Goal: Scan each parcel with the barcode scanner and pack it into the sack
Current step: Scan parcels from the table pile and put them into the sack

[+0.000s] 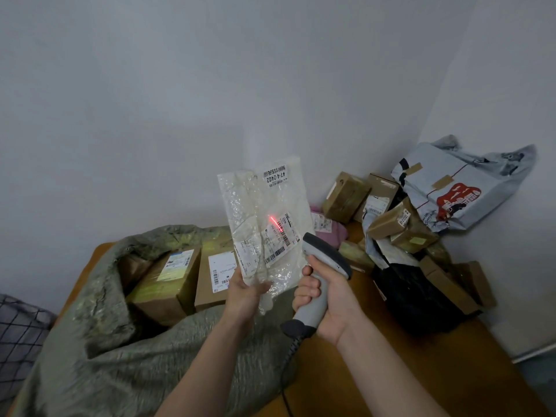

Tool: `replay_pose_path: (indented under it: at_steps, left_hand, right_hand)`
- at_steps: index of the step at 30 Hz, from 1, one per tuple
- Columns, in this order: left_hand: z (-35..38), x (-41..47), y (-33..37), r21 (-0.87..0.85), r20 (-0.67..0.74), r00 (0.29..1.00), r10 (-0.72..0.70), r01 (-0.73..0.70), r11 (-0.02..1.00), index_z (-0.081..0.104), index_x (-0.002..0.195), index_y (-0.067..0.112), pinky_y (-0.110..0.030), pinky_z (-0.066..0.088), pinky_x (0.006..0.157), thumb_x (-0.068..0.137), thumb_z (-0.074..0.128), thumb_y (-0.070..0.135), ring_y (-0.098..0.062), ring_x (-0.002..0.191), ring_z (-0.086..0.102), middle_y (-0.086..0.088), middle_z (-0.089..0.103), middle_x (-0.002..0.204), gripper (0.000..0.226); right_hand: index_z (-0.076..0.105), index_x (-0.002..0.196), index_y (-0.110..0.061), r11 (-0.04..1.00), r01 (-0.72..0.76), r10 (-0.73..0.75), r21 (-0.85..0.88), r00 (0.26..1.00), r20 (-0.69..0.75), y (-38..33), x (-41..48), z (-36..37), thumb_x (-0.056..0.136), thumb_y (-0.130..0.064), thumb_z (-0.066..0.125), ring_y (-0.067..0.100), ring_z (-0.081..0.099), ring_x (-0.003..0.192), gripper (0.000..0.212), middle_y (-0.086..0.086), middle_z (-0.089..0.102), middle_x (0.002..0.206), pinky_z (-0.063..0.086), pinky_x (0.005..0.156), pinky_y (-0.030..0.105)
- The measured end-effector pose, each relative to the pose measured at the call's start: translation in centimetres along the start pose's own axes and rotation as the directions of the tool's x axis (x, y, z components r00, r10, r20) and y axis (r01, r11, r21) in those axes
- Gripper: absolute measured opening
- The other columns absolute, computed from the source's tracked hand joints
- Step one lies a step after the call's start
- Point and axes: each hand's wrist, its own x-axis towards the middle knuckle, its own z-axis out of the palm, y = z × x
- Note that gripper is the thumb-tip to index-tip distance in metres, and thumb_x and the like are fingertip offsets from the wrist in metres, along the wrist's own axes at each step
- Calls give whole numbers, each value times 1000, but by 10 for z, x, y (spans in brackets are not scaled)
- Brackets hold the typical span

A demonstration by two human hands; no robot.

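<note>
My left hand [245,291] holds a flat white bubble-wrap parcel [264,218] upright by its bottom edge, labels facing me. My right hand [326,299] grips a grey barcode scanner [323,266] by its handle, its head aimed at the parcel. A red scan line [276,224] falls on the parcel's label. The green-grey woven sack [99,311] lies open at the left on the wooden table [421,365], with two cardboard boxes [168,284] inside its mouth.
A heap of parcels [400,227] fills the table's far right corner: brown boxes, a black bag [415,293], a pink bag, and a large grey mailer [460,188] leaning on the wall. The scanner cable hangs off the table's front. A checked fabric [18,332] lies at the left edge.
</note>
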Motion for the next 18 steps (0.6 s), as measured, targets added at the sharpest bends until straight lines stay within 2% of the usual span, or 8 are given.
replay_pose_path:
  at_steps: [4, 7, 11, 14, 18]
  left_hand:
    - [5, -2, 0, -14, 4, 1000, -15, 15, 1000, 62, 126, 14, -39, 60, 80, 86, 68, -14, -24, 101, 74, -6, 76, 115, 49]
    - [7, -3, -1, -10, 12, 1000, -7, 7, 1000, 63, 124, 14, -36, 60, 77, 86, 67, -14, -21, 99, 75, -5, 77, 113, 48]
    - [7, -3, -2, 0, 18, 1000, 8, -8, 1000, 63, 125, 13, -40, 61, 80, 86, 66, -16, -25, 102, 74, -6, 77, 112, 48]
    - [8, -4, -2, 9, 19, 1000, 11, -12, 1000, 63, 124, 13, -38, 60, 80, 87, 66, -15, -24, 101, 74, -7, 77, 113, 47]
    - [7, -3, -4, 1, 24, 1000, 7, -7, 1000, 63, 126, 14, -49, 59, 93, 86, 69, -13, -26, 107, 73, -5, 77, 115, 49]
  right_hand:
    - [61, 72, -12, 999, -11, 11, 34, 1000, 1, 1, 0, -2, 85, -30, 76, 6, 44, 40, 27, -6, 44, 54, 40, 40, 19]
    - [62, 72, -12, 998, -14, 15, 60, 1000, -7, 1, -2, -3, 87, -30, 75, 6, 45, 40, 27, -6, 45, 55, 40, 40, 20]
    - [62, 72, -12, 997, -14, 13, 74, 1000, 6, 0, -1, -4, 88, -30, 74, 6, 45, 39, 27, -6, 46, 54, 41, 40, 20]
    - [62, 72, -12, 997, -8, 7, 83, 1000, 11, 0, -2, -4, 90, -31, 72, 6, 45, 39, 28, -6, 45, 54, 40, 40, 20]
    - [62, 73, -11, 994, -22, 18, 110, 999, 34, 0, -1, -5, 92, -31, 71, 7, 46, 40, 29, -6, 46, 55, 41, 40, 20]
